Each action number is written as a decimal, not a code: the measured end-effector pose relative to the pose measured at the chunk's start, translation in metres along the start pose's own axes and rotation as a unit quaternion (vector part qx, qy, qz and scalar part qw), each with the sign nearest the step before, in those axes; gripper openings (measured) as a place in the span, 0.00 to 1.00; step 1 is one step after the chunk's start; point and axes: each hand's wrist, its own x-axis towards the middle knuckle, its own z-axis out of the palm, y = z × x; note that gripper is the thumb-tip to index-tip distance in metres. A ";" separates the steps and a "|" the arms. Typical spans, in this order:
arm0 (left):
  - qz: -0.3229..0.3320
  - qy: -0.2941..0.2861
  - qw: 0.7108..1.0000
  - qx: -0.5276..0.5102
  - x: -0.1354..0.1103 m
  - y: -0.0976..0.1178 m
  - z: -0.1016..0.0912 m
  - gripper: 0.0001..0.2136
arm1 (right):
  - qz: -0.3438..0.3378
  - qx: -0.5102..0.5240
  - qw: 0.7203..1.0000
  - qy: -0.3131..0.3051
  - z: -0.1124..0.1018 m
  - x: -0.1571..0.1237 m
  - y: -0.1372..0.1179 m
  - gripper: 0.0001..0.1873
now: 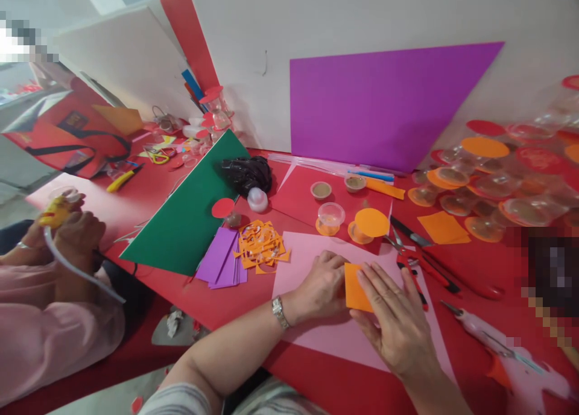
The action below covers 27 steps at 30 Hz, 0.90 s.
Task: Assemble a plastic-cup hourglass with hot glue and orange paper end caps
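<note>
A person's two bare hands rest on a small orange square of paper (354,289), which lies near the middle of a large pale pink sheet of paper (316,336) spread on a red surface (362,385). The left hand (323,283), with a metal wristwatch (279,312) on its wrist, is curled at the square's left edge and touches it; whether it pinches the edge cannot be told. The right hand (393,321) lies flat with fingers spread, pressing on the square's right half and covering part of it. Just right of the pink sheet lie red-handled scissors (423,269) and, nearer the person, a pink and white glue gun (493,341). Just beyond the pink sheet stand a clear plastic cup (331,215) and an orange paper circle (371,222). Left of the pink sheet are a heap of orange paper scraps (261,245), a stack of purple paper strips (221,259) and a big green sheet (194,222). Well beyond the pink sheet, a large purple sheet (380,101) leans against a white wall. Far left of the pink sheet, another person's hands (75,231) clasp a yellow glue gun (55,212).
</note>
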 end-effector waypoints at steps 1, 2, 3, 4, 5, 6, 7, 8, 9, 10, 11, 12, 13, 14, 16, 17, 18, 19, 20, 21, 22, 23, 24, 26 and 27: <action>-0.002 -0.001 1.000 0.002 0.000 0.001 0.000 0.07 | 0.002 -0.001 1.000 -0.001 0.000 0.000 -0.001 0.32; -0.003 -0.002 1.000 0.004 0.000 0.001 -0.001 0.06 | 0.004 -0.002 1.000 0.000 0.000 0.000 -0.001 0.32; -0.003 -0.003 1.000 0.007 0.000 0.002 -0.001 0.06 | 0.004 -0.002 1.000 -0.001 0.000 -0.001 -0.002 0.32; -0.004 -0.005 1.000 0.009 0.000 0.002 -0.001 0.06 | 0.005 -0.003 1.000 -0.002 0.001 -0.001 -0.002 0.32; -0.006 -0.006 1.000 0.011 0.000 0.002 -0.001 0.06 | 0.006 -0.004 1.000 -0.003 0.001 -0.002 -0.002 0.32; -0.008 -0.005 1.000 0.012 0.001 0.002 0.000 0.06 | 0.006 -0.005 1.000 -0.003 0.002 -0.002 -0.002 0.32; -0.011 -0.003 1.000 0.012 0.001 0.002 0.000 0.06 | 0.005 -0.007 1.000 -0.003 0.002 -0.003 -0.001 0.32; -0.012 -0.002 1.000 0.011 0.001 0.001 0.001 0.07 | 0.004 -0.009 1.000 -0.004 0.002 -0.003 -0.002 0.32; -0.011 -0.001 1.000 0.009 0.002 0.001 0.002 0.08 | 0.003 -0.011 1.000 -0.004 0.002 -0.004 -0.002 0.32; -0.009 0.000 1.000 0.006 0.002 0.001 0.002 0.09 | 0.002 -0.011 1.000 -0.001 0.001 -0.004 -0.003 0.32; -0.007 -0.001 1.000 0.004 0.002 0.001 0.002 0.11 | 0.000 -0.008 1.000 0.002 0.000 -0.003 -0.004 0.32; -0.005 -0.001 1.000 0.003 0.002 0.001 0.002 0.12 | 0.000 0.000 1.000 0.006 0.000 -0.003 -0.006 0.31; -0.004 -0.002 1.000 0.003 0.002 0.001 0.002 0.13 | 0.001 0.010 1.000 0.009 -0.001 -0.003 -0.009 0.30; -0.004 -0.005 1.000 0.003 0.002 0.002 0.001 0.13 | 0.004 0.023 1.000 0.012 -0.002 -0.002 -0.011 0.29; -0.007 -0.011 1.000 -0.001 0.002 0.002 0.000 0.14 | 0.014 0.043 0.999 0.011 -0.003 -0.001 -0.015 0.26; -0.010 -0.014 1.000 -0.004 0.002 0.003 -0.001 0.15 | 0.020 0.048 0.999 0.009 -0.003 0.000 -0.017 0.25; -0.014 -0.017 1.000 -0.007 0.002 0.003 -0.002 0.15 | 0.023 0.050 0.998 0.007 -0.002 0.000 -0.018 0.24; -0.019 -0.019 1.000 -0.010 0.002 0.003 -0.002 0.16 | 0.024 0.049 0.999 0.006 -0.002 0.001 -0.018 0.24; -0.024 -0.018 0.999 -0.013 0.002 0.003 -0.003 0.16 | 0.023 0.047 0.999 0.005 -0.002 0.001 -0.019 0.24; -0.028 -0.016 0.999 -0.013 0.002 0.002 -0.003 0.16 | 0.021 0.045 0.999 0.004 -0.001 0.001 -0.018 0.24; -0.030 -0.015 0.999 -0.012 0.001 0.002 -0.003 0.16 | 0.019 0.044 0.999 0.004 -0.001 0.001 -0.018 0.25; -0.031 -0.015 0.999 -0.011 0.001 0.002 -0.003 0.16 | 0.018 0.043 0.999 0.006 -0.001 0.001 -0.018 0.24; -0.031 -0.016 0.999 -0.008 0.001 0.002 -0.003 0.15 | 0.018 0.043 0.999 0.009 0.000 0.000 -0.017 0.24; -0.034 -0.019 0.999 0.001 0.001 0.002 -0.002 0.13 | 0.017 0.044 0.999 0.017 0.000 0.000 -0.017 0.23; -0.037 -0.020 0.999 0.004 0.001 0.002 -0.002 0.13 | 0.014 0.043 0.999 0.019 0.001 0.000 -0.016 0.23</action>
